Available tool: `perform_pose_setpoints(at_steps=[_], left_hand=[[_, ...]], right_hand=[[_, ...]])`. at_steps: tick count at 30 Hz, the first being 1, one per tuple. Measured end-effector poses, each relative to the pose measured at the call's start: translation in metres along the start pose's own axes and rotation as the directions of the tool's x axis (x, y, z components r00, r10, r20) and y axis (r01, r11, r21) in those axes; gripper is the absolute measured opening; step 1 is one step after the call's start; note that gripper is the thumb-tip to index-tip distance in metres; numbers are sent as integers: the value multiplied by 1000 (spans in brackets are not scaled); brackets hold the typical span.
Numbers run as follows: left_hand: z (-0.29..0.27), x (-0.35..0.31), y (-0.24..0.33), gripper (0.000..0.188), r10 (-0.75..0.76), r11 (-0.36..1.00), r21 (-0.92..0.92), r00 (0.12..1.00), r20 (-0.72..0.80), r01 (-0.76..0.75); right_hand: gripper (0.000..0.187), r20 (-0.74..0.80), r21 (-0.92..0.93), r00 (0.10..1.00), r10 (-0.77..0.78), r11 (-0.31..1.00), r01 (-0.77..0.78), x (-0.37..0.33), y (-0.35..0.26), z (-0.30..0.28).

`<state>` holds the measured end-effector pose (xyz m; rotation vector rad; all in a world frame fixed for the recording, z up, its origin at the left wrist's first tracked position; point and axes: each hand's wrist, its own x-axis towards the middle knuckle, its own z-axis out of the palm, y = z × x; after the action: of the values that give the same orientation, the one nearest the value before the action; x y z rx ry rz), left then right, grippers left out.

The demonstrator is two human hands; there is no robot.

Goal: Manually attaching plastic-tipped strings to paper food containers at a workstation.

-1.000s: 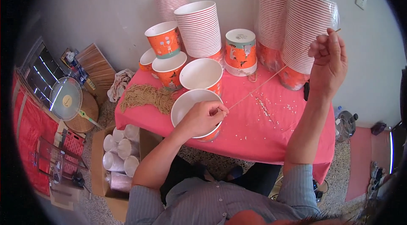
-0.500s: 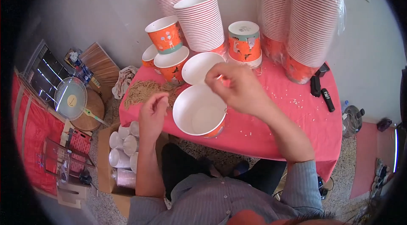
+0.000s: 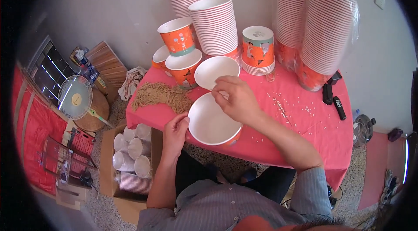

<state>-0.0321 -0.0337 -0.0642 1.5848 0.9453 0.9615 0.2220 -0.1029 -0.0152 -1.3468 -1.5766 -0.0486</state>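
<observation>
A large white-lined paper bucket (image 3: 213, 122) with an orange outside stands at the table's near edge, its open mouth toward me. My left hand (image 3: 175, 133) is closed at its left rim, thumb and fingertips pinched together; whatever they hold is too small to name. Above the far rim hangs my right hand (image 3: 237, 100), its fingers bent into a pinch whose contents I cannot make out. Just behind, a second open bucket (image 3: 215, 72) shows its white inside, partly covered by the right hand. Left of the buckets lies a bundle of tan string (image 3: 159, 97).
Tall nested bucket stacks (image 3: 215, 26) and plastic-wrapped stacks (image 3: 326, 31) line the back of the pink-covered table (image 3: 278, 139). An upside-down bucket (image 3: 257, 50) stands between them. Small white beads (image 3: 281, 109) are scattered at right, near a black remote (image 3: 338, 108). A cardboard box (image 3: 108, 165) holds white cups.
My left hand has moved right, up to the near bucket's rim. The right hand has come down lower over the far rim. The whole view has shifted slightly.
</observation>
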Motion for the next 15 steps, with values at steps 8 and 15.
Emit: perform_pose_setpoints(at_steps=[8, 15], left_hand=[[14, -6, 2, 33, 41, 997, -73, 999, 18, -39], [24, -11, 8, 37, 53, 983, -181, 995, 88, -36]], right_hand=[[13, 323, -289, 918, 230, 948, -136, 1, 12, -8], [11, 210, -231, 972, 109, 971, -59, 2, 20, -10]])
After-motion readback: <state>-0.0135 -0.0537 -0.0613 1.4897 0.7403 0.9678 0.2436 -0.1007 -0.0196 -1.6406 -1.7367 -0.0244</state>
